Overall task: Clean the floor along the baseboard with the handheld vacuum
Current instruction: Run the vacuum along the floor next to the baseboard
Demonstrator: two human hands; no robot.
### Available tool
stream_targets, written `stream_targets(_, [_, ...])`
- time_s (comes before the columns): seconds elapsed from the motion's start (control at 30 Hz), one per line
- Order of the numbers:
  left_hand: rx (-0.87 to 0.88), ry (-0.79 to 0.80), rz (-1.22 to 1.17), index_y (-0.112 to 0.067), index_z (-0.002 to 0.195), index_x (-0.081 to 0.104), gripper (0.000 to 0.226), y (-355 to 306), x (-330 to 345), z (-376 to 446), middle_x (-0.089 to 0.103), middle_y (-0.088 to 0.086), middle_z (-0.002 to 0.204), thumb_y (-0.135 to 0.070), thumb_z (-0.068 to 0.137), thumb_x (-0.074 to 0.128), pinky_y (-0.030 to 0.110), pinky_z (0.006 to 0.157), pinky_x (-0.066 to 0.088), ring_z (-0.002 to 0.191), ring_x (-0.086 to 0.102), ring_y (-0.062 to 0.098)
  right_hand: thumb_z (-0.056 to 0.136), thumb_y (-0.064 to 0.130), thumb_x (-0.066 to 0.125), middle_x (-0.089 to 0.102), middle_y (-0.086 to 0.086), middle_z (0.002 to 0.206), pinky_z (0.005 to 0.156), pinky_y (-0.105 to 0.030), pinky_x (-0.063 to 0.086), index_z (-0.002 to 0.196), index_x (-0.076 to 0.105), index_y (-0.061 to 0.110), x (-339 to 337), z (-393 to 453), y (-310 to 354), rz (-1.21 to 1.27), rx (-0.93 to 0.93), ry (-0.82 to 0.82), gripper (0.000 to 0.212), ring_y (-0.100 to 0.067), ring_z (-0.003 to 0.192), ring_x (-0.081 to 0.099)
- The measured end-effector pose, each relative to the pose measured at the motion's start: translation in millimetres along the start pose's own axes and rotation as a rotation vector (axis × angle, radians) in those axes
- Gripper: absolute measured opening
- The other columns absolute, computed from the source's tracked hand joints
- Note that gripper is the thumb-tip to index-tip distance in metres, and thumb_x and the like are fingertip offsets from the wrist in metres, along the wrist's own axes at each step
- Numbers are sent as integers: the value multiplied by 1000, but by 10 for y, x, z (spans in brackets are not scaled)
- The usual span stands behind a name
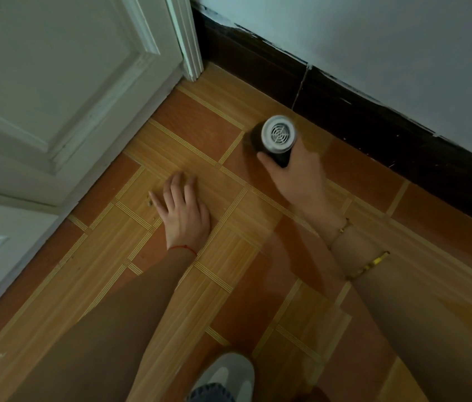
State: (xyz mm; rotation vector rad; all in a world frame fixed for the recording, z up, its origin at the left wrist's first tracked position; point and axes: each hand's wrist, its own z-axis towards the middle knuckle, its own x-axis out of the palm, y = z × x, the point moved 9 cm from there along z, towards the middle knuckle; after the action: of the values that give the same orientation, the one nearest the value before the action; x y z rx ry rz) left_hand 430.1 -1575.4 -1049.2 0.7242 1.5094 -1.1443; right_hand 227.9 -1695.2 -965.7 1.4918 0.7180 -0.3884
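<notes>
Floor: wood-look, slight sheen. Baseboard: dark, glossy, chipped top edge. Door: painted, smooth. Handheld vacuum: matt black body, silvery grille end.

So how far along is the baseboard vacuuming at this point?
In hand: the right hand holds the vacuum upright on the floor beside the baseboard, near the door corner; the left hand is flat on the floor. Done: can't tell. Left: small specks remain by the left hand's fingers.
</notes>
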Motion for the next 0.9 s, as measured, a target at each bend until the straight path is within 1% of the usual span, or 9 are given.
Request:
stream_targets(0.1, [-8,14,3,-14,145,40,50,-9,24,7,36,14,153,-28,98,31,67,119,7,145,30,34,87,43,68,63,-2,130,82,-20,43,144,39,18,-62,265,-2,-37,27,-54,69,-19,114,61])
stream_targets(0.27, [-8,9,10,-14,144,41,50,-8,13,12,37,13,153,-28,96,34,67,119,8,147,28,33,85,41,69,62,-4,130,88,-23,47,141,42,14,143,653,157,18,3,-57,67,-20,117,60])
stream_targets(0.4, [5,3,15,-15,144,41,50,-12,9,24,36,12,153,-26,96,41,66,119,8,147,27,33,84,43,70,64,-3,127,94,-32,51,138,45,14,505,753,454,39,-111,27,66,-19,114,62])
stream_targets(0.5, [-1,10,23,-14,146,40,52,4,10,15,36,13,154,-27,96,42,67,119,8,148,25,33,82,48,68,65,-1,123,91,-38,53,134,49,14,804,712,674,6,-240,112,65,-17,110,63])
stream_targets(0.57, [0,14,23,-14,146,40,52,5,14,18,35,13,155,-28,96,41,67,119,8,148,25,34,82,49,67,66,0,119,88,-39,54,132,50,13,909,720,725,-8,-278,128,64,-17,106,64])
stream_targets(0.7, [0,14,24,-13,145,42,51,-1,13,24,36,13,154,-28,96,41,67,119,8,148,25,34,84,46,68,67,-2,121,88,-35,54,136,46,13,826,896,678,-9,-220,46,66,-18,107,65])
stream_targets(0.8, [-2,11,29,-13,144,43,51,-5,6,26,37,13,154,-28,96,42,67,119,8,147,27,34,87,43,67,66,-2,123,82,-24,49,138,43,14,688,1069,596,-32,-126,-40,63,-19,108,65])
stream_targets(0.83, [-1,12,35,-13,144,44,51,-10,5,30,38,13,153,-28,96,42,67,119,9,147,28,34,88,43,66,66,-1,123,79,-23,47,138,43,15,651,1116,571,-47,-93,-72,62,-19,108,65])
stream_targets(0.9, [0,11,39,-13,144,44,51,-14,5,40,39,13,152,-28,95,42,67,119,10,147,28,34,88,43,66,66,-1,124,79,-25,47,138,43,16,615,1181,559,-47,-56,-118,61,-19,109,65])
